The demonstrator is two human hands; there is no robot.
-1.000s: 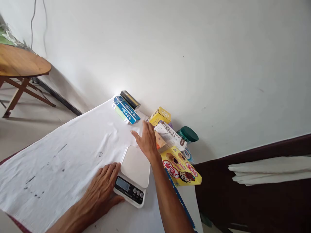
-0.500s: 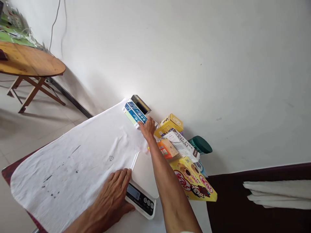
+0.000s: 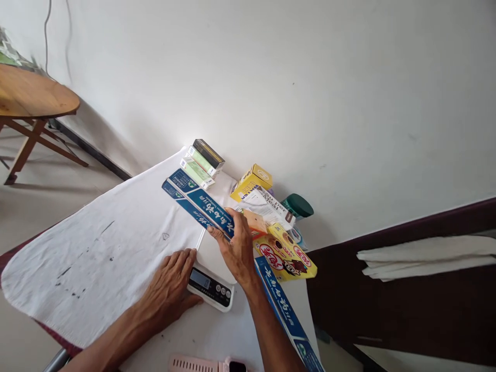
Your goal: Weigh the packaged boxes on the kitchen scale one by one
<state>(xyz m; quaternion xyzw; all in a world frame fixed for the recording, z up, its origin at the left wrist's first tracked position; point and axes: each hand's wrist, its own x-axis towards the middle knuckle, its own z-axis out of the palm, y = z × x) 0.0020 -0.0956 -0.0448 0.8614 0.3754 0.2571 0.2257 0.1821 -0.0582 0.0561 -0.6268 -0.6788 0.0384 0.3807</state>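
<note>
While right fingers (image 3: 241, 227) grip blue box (image 3: 199, 203), left fingers (image 3: 179, 261) spread against scale (image 3: 213, 279) edge, wide cloth (image 3: 116, 243) leftward

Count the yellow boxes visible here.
2. One yellow box is near the wall, beyond the white Super Meal package; a larger yellow box is right of the right hand. Others could be hidden within the pile.

Blue box (image 3: 200, 203) now in right grip (image 3: 238, 248)
</note>
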